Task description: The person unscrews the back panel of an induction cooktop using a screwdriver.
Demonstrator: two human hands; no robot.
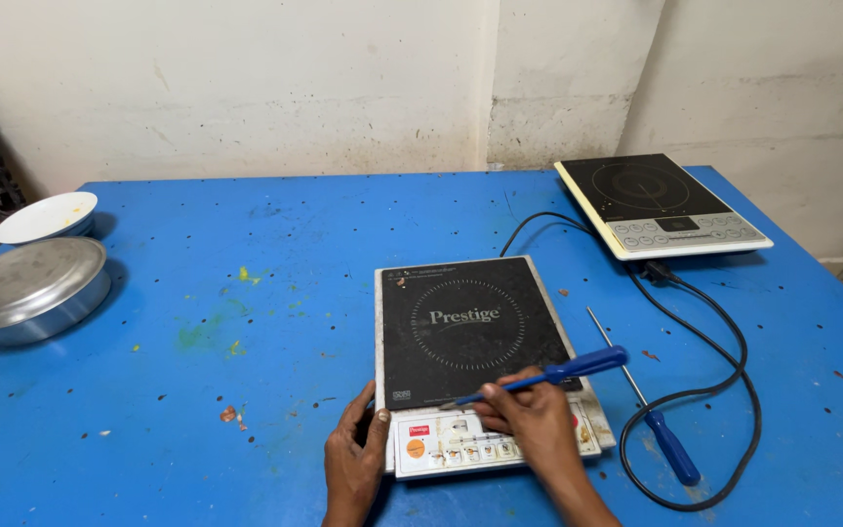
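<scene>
- Cooktop sits mid-table, casing looks fully closed, nothing lifted off yet.
- Right hand fingers pinch a blue screwdriver, tip at the control panel seam.
- Left hand fingers curl, bracing the cooktop's corner.
- Second screwdriver lies untouched beside it.

Blue table, blk cooktop, blue-handled screwdriver

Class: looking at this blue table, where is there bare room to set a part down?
Bare table lies between the metal pan and the near cooktop. Crowded: the right side, with the cable and spare screwdriver.
</scene>
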